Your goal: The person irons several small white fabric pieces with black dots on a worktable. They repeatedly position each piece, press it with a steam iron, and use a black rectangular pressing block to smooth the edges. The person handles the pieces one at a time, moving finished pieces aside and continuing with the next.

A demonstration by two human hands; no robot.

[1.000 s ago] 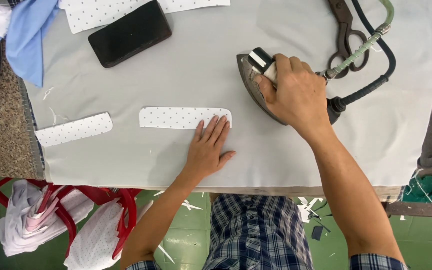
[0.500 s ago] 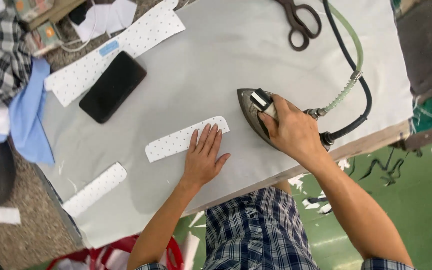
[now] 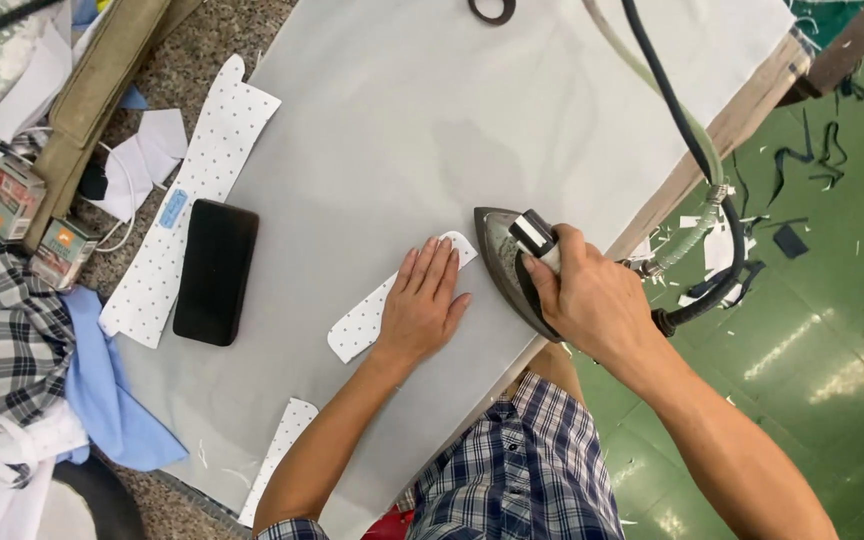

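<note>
Our left hand (image 3: 424, 300) lies flat, fingers spread, pinning the dotted fabric strip (image 3: 364, 322) to the grey ironing pad (image 3: 382, 130). Our right hand (image 3: 592, 300) grips the iron (image 3: 508, 262) just right of it. We'd best keep fingertips clear of the hot edge.

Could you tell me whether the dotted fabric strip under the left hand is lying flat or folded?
Flat: the dotted strip lies spread on the grey pad, pressed by the left hand.

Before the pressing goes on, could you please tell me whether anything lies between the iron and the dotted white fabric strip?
Nothing visible does: the grey metal iron in the right hand sits beside the dotted white fabric strip, held flat by the left hand.
</note>
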